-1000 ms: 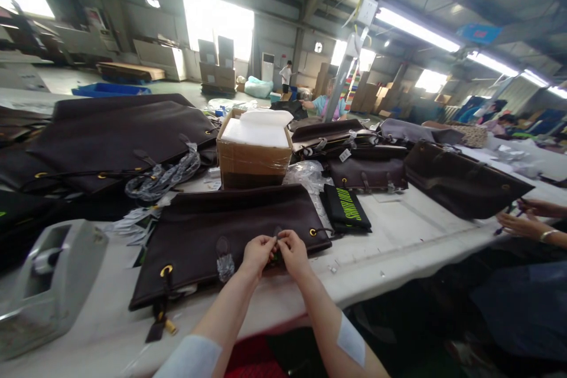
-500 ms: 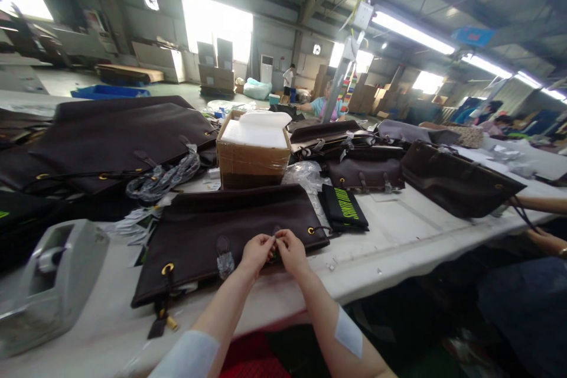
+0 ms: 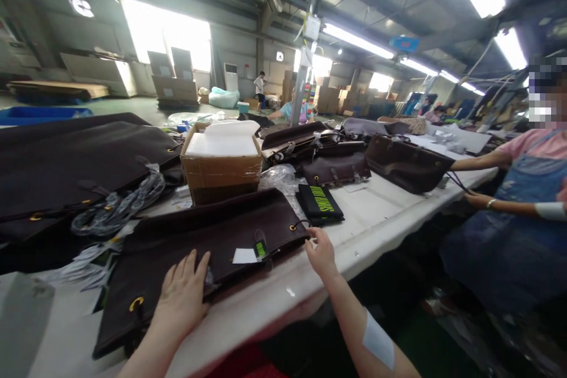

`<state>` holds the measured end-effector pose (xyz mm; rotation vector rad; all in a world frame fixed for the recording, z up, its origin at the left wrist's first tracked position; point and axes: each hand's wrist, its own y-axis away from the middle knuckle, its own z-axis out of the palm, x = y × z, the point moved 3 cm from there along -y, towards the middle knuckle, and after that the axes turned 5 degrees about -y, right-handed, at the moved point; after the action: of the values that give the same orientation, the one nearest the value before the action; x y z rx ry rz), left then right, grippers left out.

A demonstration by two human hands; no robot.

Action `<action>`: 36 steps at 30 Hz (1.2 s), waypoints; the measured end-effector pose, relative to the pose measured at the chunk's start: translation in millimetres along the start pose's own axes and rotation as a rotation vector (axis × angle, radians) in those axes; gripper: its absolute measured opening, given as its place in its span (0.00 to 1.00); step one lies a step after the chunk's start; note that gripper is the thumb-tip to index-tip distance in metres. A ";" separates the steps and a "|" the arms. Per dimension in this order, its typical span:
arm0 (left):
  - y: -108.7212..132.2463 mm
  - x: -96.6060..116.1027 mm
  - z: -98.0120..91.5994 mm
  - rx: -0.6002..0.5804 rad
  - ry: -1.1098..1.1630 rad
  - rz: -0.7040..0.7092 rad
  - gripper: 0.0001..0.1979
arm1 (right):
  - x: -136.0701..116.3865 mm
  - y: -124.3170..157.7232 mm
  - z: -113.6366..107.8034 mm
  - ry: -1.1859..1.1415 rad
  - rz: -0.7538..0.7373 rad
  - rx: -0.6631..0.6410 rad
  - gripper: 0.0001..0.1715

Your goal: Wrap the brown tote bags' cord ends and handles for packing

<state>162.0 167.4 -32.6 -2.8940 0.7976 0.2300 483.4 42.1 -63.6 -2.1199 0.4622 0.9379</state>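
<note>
A flat dark brown leather bag (image 3: 208, 236) with gold eyelets lies on the white table (image 3: 381, 218) in front of me. My left hand (image 3: 182, 294) rests flat on its near left part, fingers spread. My right hand (image 3: 320, 251) touches the bag's right corner by an eyelet, fingers loosely curled, nothing held that I can see. A white tag and a small green tag (image 3: 260, 249) hang on the bag between my hands.
A cardboard box (image 3: 221, 159) with white foam stands behind the bag. More brown bags (image 3: 71, 171) are stacked left and at the back right. A black pouch (image 3: 319, 202) with green lettering lies right. A co-worker (image 3: 522, 189) in a blue apron handles a bag (image 3: 405, 162).
My hands, pinching together at the bag's middle before, have parted: left now flat on the bag, right at its right corner. The tags now show. My view turned right, showing the co-worker.
</note>
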 end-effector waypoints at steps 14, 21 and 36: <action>15.0 27.0 22.4 0.300 -0.105 0.091 0.31 | 42.1 7.2 -0.4 0.260 0.227 -0.131 0.27; -5.7 -8.9 7.3 0.312 -0.072 0.132 0.31 | 37.1 -20.6 8.5 0.395 0.040 -0.321 0.39; -0.3 -21.3 30.9 0.142 -0.065 -0.120 0.37 | 14.3 -42.2 23.3 0.641 -0.243 -0.682 0.10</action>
<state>140.7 183.3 -59.0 -2.7729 0.6013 0.2432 506.3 86.8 -63.6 -3.0233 0.1814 0.2568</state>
